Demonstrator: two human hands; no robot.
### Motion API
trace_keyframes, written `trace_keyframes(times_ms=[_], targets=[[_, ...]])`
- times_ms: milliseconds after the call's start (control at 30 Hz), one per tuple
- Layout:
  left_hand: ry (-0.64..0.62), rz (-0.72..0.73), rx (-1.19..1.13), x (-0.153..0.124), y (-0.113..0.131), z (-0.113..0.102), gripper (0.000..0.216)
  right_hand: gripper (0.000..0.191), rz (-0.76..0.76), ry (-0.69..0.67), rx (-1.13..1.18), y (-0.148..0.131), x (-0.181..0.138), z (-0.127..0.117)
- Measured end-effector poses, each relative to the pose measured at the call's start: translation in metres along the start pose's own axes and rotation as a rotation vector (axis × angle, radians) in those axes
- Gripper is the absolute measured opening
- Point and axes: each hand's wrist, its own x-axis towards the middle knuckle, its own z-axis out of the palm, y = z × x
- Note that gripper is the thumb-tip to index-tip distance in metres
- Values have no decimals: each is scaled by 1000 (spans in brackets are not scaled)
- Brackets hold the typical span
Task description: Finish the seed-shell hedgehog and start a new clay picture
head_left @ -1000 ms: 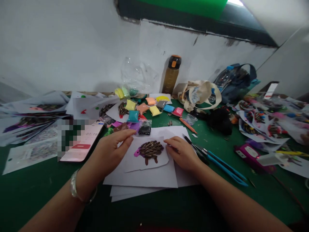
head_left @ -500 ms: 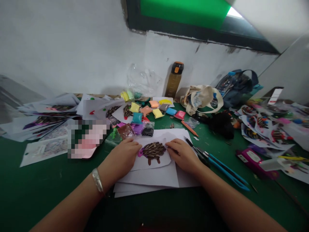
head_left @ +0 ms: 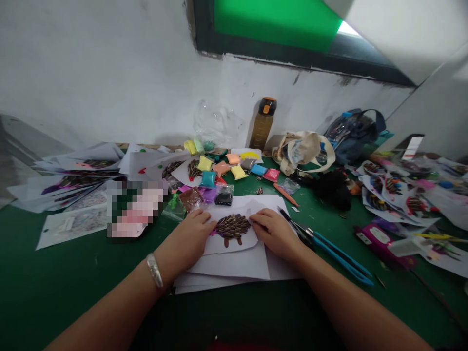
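A hedgehog picture (head_left: 233, 226) lies on white paper in front of me. Its body is made of striped sunflower seeds, and two brown feet show below it. My left hand (head_left: 193, 235) rests at the left side of the picture, fingers closed against its edge and covering most of the purple head. On the opposite side, my right hand (head_left: 275, 233) pinches the paper's right edge, thumb and fingers together near the seeds. Loose white sheets (head_left: 230, 268) lie underneath.
Bright clay packets (head_left: 221, 169) are scattered behind the paper. Blue-handled tweezers (head_left: 341, 256) and an orange tool (head_left: 286, 195) lie to the right. A phone (head_left: 137, 209) and stacked pictures (head_left: 78, 170) are at left. A bottle (head_left: 263, 124) stands by the wall.
My left fingers have shifted slightly right, over the purple head, which showed more before. My right hand stays at the paper's right edge. The view has shifted a little.
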Motion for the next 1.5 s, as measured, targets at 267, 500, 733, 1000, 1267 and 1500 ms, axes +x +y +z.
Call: trace_keyframes(times_ms=[267,500,733,1000,1267,1500], targets=[[5,25,3,0,0,2,45,24,-9,13,3,1,1,2],[-9,15,-11,0,-1,3,46,24,-16,-2,-7,1,2,1],[-20,29,23,1,-3,3,44,24,-13,-16,-6,2,2,0],[10,23,-7,1,-4,5,46,24,-24,-20,8,3,4,0],[6,17,-42,1,-2,3,32,24,7,-30,29,0,4,-3],[48,27,-39,0,0,3,31,24,12,-49,56,1,3,-3]])
